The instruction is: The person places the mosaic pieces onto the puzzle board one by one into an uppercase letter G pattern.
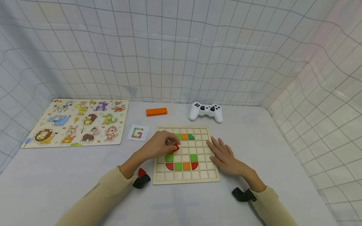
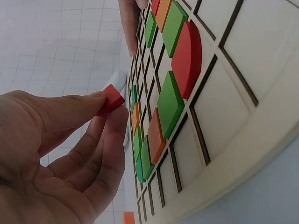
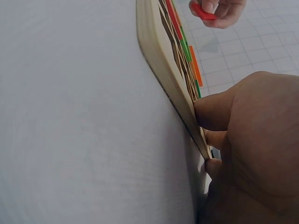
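My left hand point(image 1: 158, 144) pinches a small red tile point(image 2: 111, 99) between thumb and fingertips, held above the left part of a wooden grid board point(image 1: 186, 181). The tile's full outline is partly covered by the fingers. Resting at the board's right edge is my right hand point(image 1: 226, 159), fingers spread and touching the rim. Tiles in the grid cells form a broken loop: green squares point(image 1: 193, 157), orange squares point(image 1: 186, 166), rounded red corners point(image 1: 194, 165) and a rounded dark green corner point(image 1: 191, 136). The left hand hides some cells on that side in the head view.
A pattern card point(image 1: 138, 132) lies left of the board, and a loose red piece point(image 1: 141, 172) near the left wrist. Farther off are an animal puzzle board point(image 1: 74, 124), an orange block point(image 1: 156, 112) and a white game controller point(image 1: 205, 111). Grid-patterned curtains point(image 1: 175, 56) enclose the table.
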The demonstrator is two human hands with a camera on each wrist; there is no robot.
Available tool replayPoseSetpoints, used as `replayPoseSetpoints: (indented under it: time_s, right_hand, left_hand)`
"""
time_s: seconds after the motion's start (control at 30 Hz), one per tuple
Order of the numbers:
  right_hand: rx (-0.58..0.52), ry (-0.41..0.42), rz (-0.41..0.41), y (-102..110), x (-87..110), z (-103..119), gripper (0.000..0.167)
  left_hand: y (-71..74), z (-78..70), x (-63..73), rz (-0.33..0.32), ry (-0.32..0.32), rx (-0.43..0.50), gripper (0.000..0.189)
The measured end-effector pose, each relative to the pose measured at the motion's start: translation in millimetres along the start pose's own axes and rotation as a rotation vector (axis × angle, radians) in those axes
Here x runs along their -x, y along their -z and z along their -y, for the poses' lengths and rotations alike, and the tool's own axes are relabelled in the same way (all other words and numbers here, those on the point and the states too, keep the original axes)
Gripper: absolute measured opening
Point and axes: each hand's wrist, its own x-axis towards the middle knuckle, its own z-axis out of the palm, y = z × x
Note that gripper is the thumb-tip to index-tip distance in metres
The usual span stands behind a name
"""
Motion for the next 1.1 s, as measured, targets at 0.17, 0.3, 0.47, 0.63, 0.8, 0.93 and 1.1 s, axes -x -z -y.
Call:
replayPoseSetpoints:
  time_s: [0.17, 0.3, 0.47, 0.63, 0.8, 0.93, 1.1]
  right_hand:
    - [0.002, -0.007, -0.003, -1.5, -0.1, -1.0, 0.062]
    - [0.003, -0.004, -0.004, -1.7, -0.5, -1.3, 0.062]
    - [0.001, 0.002, -0.003, -0.2, -0.8, -0.7, 0.062]
    - [0.000, -0.002, -0.002, 0.6, -0.4, -0.2, 0.062]
    - [0.010, 0.000, -0.005, -0.2, -0.4, -0.2, 0.062]
    - [0.017, 0.006, -0.009, -0.4, -0.5, -0.6, 0.062]
    - [0.014, 0.008, -0.006, -0.2, -0.6, -0.9, 0.062]
  left_hand:
    - [-6.7, -8.5, -12.4, 0.023, -0.018, -0.018, 0.014]
    - [-11.6, -13.1, -22.2, 0.025, -0.048, -0.041, 0.009]
    - [-16.5, -17.0, -31.0, 0.045, -0.075, -0.029, 0.008]
    - [-19.4, -24.4, -39.4, 0.085, -0.067, -0.049, 0.008]
    - [-21.3, -31.7, -44.5, 0.131, -0.040, -0.081, 0.004]
    - [-21.8, -35.8, -45.8, 0.146, -0.005, -0.077, 0.005]
    - [-20.6, -37.2, -46.8, 0.139, -0.002, -0.070, 0.007]
